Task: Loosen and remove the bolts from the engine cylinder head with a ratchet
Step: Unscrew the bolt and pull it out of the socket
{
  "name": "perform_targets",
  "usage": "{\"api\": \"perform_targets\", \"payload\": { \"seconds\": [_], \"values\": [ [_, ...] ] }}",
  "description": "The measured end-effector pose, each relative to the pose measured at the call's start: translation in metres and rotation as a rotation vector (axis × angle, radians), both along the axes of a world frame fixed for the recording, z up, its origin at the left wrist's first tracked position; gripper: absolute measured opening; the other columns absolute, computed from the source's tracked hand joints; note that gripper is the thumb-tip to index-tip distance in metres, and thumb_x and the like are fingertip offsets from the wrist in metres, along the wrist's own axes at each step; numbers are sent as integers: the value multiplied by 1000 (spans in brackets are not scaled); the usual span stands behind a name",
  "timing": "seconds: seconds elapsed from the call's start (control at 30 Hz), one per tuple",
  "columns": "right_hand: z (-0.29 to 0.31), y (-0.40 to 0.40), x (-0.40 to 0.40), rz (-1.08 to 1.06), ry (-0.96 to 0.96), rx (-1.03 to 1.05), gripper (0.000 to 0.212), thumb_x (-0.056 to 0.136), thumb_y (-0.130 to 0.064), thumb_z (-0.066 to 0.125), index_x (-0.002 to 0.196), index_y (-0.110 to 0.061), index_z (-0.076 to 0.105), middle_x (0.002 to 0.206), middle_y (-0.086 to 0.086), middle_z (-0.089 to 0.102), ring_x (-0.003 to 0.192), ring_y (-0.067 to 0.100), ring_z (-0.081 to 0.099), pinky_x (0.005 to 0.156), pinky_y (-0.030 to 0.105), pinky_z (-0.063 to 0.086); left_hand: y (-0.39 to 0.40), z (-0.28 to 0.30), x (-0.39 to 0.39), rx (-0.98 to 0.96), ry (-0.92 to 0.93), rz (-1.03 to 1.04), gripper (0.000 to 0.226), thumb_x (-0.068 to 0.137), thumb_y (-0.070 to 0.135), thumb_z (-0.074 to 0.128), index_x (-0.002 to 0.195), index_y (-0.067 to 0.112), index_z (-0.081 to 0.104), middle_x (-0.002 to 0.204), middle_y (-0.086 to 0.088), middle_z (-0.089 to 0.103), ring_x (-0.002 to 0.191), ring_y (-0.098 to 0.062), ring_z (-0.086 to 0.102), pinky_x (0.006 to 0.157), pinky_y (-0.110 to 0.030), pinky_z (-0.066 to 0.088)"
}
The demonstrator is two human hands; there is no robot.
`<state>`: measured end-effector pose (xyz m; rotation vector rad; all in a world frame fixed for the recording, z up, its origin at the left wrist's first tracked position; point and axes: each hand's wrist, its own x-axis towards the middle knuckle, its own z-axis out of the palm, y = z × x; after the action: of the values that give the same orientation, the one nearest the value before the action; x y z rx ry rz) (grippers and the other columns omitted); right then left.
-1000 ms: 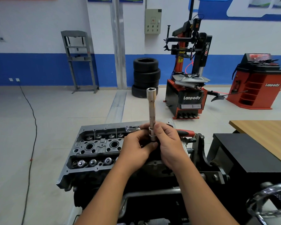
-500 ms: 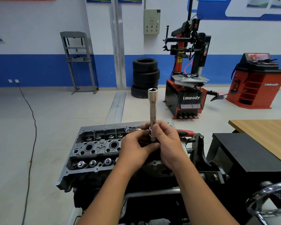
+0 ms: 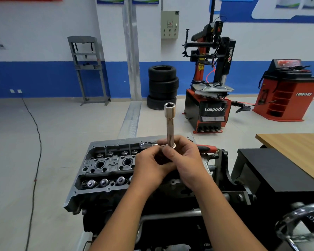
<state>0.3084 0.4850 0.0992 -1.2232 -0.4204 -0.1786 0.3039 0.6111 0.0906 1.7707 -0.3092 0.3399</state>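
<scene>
Chrome socket extension [image 3: 169, 124] upright, between hands [image 3: 170, 162]

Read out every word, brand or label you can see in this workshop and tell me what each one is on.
"Lanpody": black front panel of the tire changer.
"Lanpody": side of the red wheel balancer.
"power": running down the tire changer's black upright column.
Too small or blurred: yellow stickers on the changer's red post, the grey wall control box, the wall posters at the top.
</scene>
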Motion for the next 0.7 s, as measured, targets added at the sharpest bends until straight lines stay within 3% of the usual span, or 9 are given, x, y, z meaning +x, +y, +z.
{"api": "perform_targets", "payload": {
  "seconds": [0.17,0.3,0.4,0.5,0.6,0.7],
  "values": [
    [1,2,0,-19,9,50,20,96,-29,65,96,-14,78,99,9,76,93,18,72,81,26,57,2,2,-1,5,3,-124,31,87,0,78,108,23,78,99,6,80,98,-13,76,93,-36,60],
    [-1,1,1,7,21,85,11,92,-20,69,97,-14,76,104,12,77,95,23,74,82,30,58,0,1,0,-57,18,-71,31,77,1,88,100,19,78,92,5,80,90,-11,76,85,-28,59],
    [-3,0,2,-22,0,46,18,86,-13,75,103,-8,73,101,10,78,94,22,74,82,29,59,2,-1,2,-52,3,-43,30,73,8,93,97,20,79,89,5,80,88,-14,77,82,-29,61],
    [-2,1,2,-11,-10,28,17,92,-21,69,102,-8,73,102,8,77,96,19,73,84,27,57,4,0,1,-47,-5,-141,21,86,5,81,103,17,80,96,3,80,95,-13,76,86,-29,60],
    [0,2,2,-6,21,76,28,92,-37,67,98,-10,74,104,12,76,99,25,71,89,36,58,4,1,2,-43,11,-173,30,91,-4,73,112,17,78,104,4,80,104,-12,75,94,-28,58],
    [-1,1,4,1,20,88,24,93,-26,66,104,-4,70,104,12,76,96,24,72,85,34,59,2,0,4,-78,15,-106,29,81,-2,84,100,18,79,95,5,81,93,-11,77,85,-24,57]
  ]
}}
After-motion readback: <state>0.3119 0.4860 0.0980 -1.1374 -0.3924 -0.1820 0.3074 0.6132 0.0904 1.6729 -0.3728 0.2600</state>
